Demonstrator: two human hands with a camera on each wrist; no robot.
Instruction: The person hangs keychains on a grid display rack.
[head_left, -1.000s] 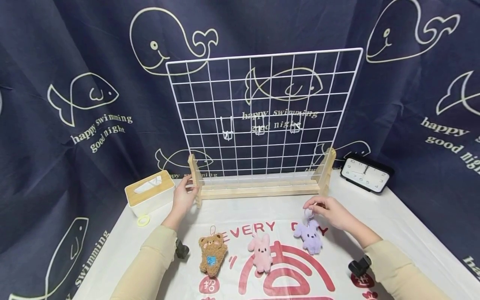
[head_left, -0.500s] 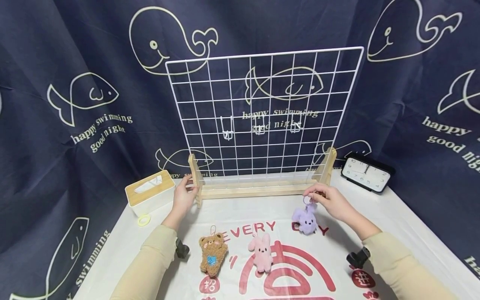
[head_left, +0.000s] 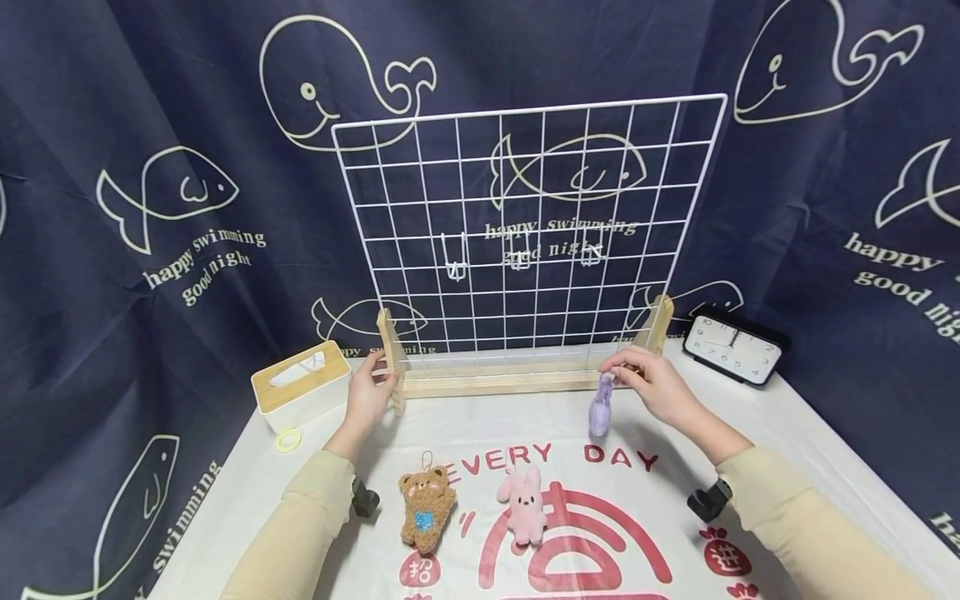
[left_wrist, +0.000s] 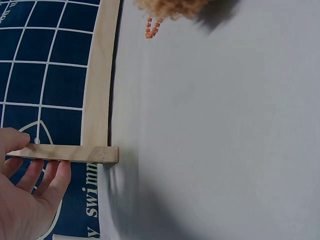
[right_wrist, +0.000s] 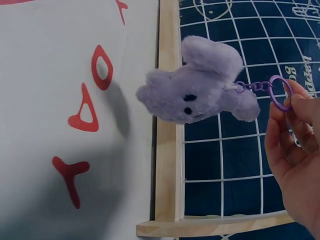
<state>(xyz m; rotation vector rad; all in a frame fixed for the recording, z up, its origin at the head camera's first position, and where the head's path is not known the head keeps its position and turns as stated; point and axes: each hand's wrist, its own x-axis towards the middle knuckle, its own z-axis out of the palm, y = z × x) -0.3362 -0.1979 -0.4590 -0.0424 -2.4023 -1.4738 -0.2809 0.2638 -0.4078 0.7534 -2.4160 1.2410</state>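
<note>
My right hand pinches the purple ring of a plush bunny keychain, which hangs from its short chain above the table, turned side-on in the head view. My left hand grips the left wooden foot of a white wire grid rack, thumb on one side and fingers on the other. Three white hooks hang in a row on the grid: a left hook, a middle hook and a right hook. A brown bear plush and a pink bunny plush lie on the table in front.
A tissue box stands left of the rack, with a yellow ring before it. An alarm clock sits at the back right. Red print marks the white tablecloth, and a dark blue curtain hangs behind.
My right hand has moved up and slightly left toward the rack, raising the purple bunny off the table; the bunny has turned from facing me to side-on. My left hand stays in place.
</note>
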